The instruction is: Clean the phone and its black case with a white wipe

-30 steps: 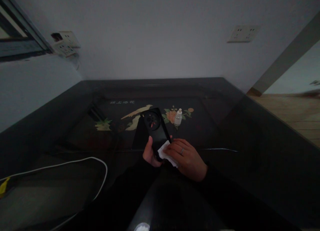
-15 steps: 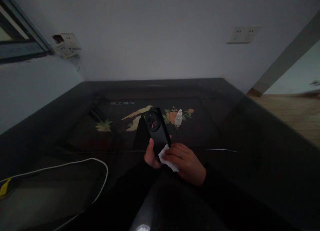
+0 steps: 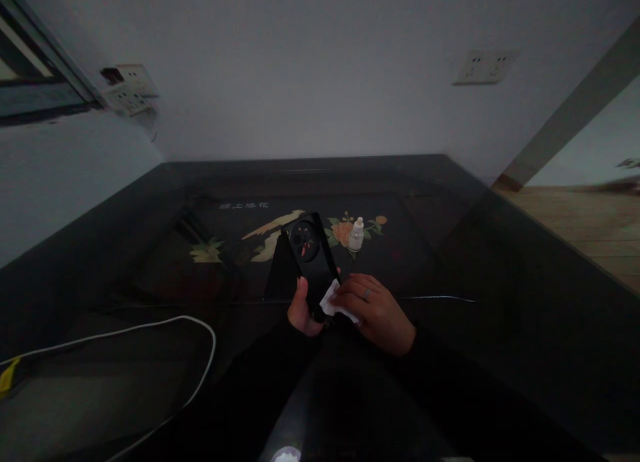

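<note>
Black phone (image 3: 323, 269) at centre of frame, tilted, its lower end gripped in the left hand (image 3: 302, 311): thumb along one edge, a fingertip showing at the other. Right hand (image 3: 377, 314) pinches a white tissue (image 3: 329, 298) against the phone's lower right edge. Small bottle (image 3: 356, 236) upright, right of phone. Risks: hard rubbing might twist the phone loose; a forward swing might topple the bottle.
</note>
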`<state>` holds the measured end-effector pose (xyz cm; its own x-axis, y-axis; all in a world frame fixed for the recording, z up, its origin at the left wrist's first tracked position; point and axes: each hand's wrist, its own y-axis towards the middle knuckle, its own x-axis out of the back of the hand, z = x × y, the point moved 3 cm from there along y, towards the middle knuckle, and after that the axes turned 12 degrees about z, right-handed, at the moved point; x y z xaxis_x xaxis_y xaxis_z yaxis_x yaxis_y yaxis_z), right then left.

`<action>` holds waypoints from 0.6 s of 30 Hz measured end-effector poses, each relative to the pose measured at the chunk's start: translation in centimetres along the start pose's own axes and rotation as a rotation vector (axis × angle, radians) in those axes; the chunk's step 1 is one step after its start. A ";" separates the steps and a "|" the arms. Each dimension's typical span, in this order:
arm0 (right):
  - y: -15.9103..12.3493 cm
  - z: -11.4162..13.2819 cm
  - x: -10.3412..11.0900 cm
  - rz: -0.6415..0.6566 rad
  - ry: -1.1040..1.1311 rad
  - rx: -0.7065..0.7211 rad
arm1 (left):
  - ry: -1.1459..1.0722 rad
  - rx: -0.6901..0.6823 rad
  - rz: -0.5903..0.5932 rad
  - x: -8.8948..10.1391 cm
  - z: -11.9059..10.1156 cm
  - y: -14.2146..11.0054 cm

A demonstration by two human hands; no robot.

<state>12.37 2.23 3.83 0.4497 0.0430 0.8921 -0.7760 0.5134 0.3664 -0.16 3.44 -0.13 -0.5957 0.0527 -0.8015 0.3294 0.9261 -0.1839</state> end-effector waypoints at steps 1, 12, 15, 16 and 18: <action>0.0 0.0 0.0 0.004 0.005 -0.008 | -0.026 0.010 0.006 -0.1 0.0 0.0; 0.1 0.0 -0.1 -0.002 -0.035 -0.037 | -0.082 -0.025 0.071 0.4 0.3 0.2; 0.0 0.4 -0.3 0.021 -0.006 0.004 | -0.066 0.012 0.078 0.8 0.4 0.1; 0.0 0.5 -0.3 0.023 0.000 0.019 | -0.057 0.019 0.069 0.9 0.3 0.1; 0.1 0.5 -0.3 0.011 -0.004 0.019 | -0.044 0.027 0.061 0.9 0.2 0.0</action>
<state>11.97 1.82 3.72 0.4389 0.0449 0.8974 -0.7893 0.4965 0.3612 -0.56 3.40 -1.00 -0.5409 0.0918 -0.8361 0.3845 0.9111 -0.1487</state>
